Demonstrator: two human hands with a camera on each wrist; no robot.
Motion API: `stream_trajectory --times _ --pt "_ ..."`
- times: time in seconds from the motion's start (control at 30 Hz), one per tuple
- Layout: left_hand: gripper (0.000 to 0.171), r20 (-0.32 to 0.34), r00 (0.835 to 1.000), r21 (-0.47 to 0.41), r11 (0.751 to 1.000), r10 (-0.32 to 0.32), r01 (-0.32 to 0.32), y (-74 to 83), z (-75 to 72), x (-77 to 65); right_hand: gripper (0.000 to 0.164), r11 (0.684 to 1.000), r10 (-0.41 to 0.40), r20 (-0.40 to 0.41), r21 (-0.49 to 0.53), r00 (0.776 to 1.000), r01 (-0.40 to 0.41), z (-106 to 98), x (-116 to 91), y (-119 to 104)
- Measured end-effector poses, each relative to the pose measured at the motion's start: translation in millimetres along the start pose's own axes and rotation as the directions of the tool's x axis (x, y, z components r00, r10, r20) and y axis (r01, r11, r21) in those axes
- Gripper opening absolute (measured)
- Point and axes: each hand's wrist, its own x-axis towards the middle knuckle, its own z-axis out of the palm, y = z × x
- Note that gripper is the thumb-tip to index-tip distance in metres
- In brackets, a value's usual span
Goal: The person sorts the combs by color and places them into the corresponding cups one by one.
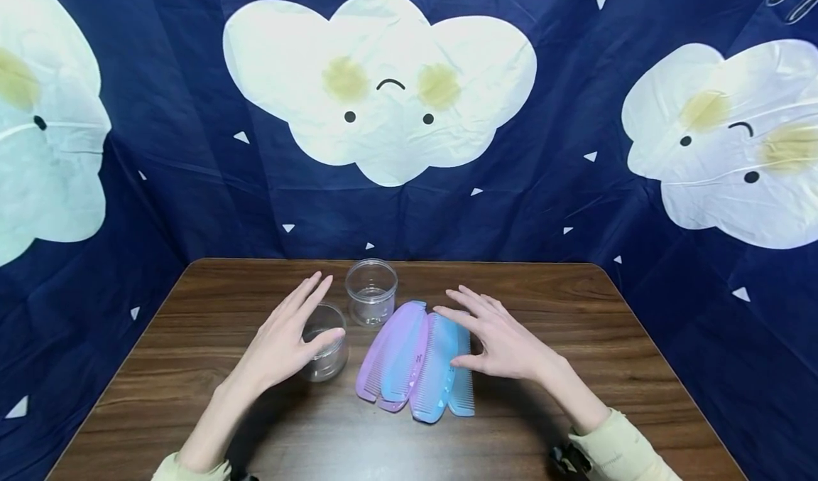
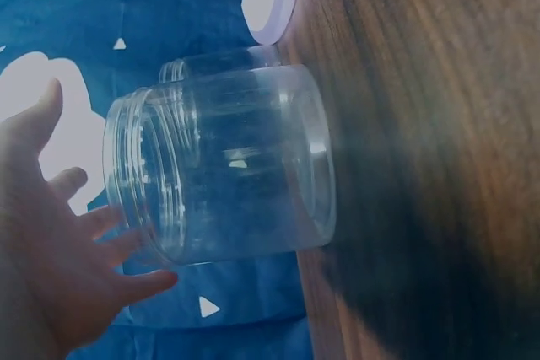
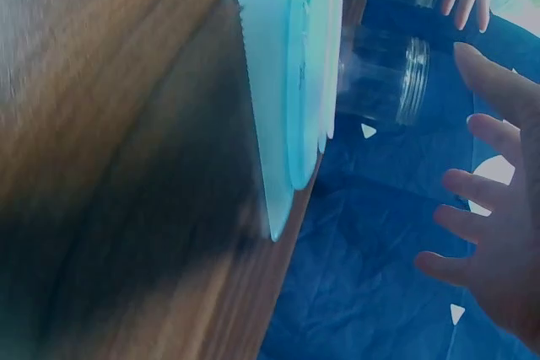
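My left hand (image 1: pixel 281 346), fingers spread, hovers beside and partly over the nearer clear plastic jar (image 1: pixel 327 366). In the left wrist view that lidless jar (image 2: pixel 245 166) stands upright on the table, its threaded rim by my fingers. A second clear jar (image 1: pixel 372 298) stands just behind it. To the right of the jars, several purple combs (image 1: pixel 375 367) and blue combs (image 1: pixel 434 378) lie overlapping in a fan. Over the right edge of the fan my right hand (image 1: pixel 508 339) is held with its fingers apart, holding nothing; the right wrist view shows it above the blue combs (image 3: pixel 274 107).
The brown wood-grain table (image 1: pixel 549 424) has its far edge close behind the jars. Around it hangs a dark blue cloth (image 1: pixel 192 204) printed with white clouds and small triangles.
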Motion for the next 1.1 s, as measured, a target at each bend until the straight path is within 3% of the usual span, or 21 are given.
stream_trajectory --times 0.43,0.8,1.1 --pt "0.099 0.067 0.987 -0.026 0.988 -0.148 0.15 -6.3 3.3 -14.1 0.086 1.0 -0.029 0.105 0.007 0.994 0.028 25.2 0.2 -12.7" --pt "0.106 0.111 0.971 -0.08 0.971 -0.214 0.223 -9.2 3.5 -21.4 0.086 1.0 -0.028 0.184 0.012 0.983 0.026 42.1 -5.5 -16.3" --pt "0.116 0.131 0.943 -0.22 0.918 -0.307 0.329 -14.9 3.9 -22.7 0.081 1.0 -0.004 0.254 -0.007 0.967 0.006 47.7 -5.3 -19.5"
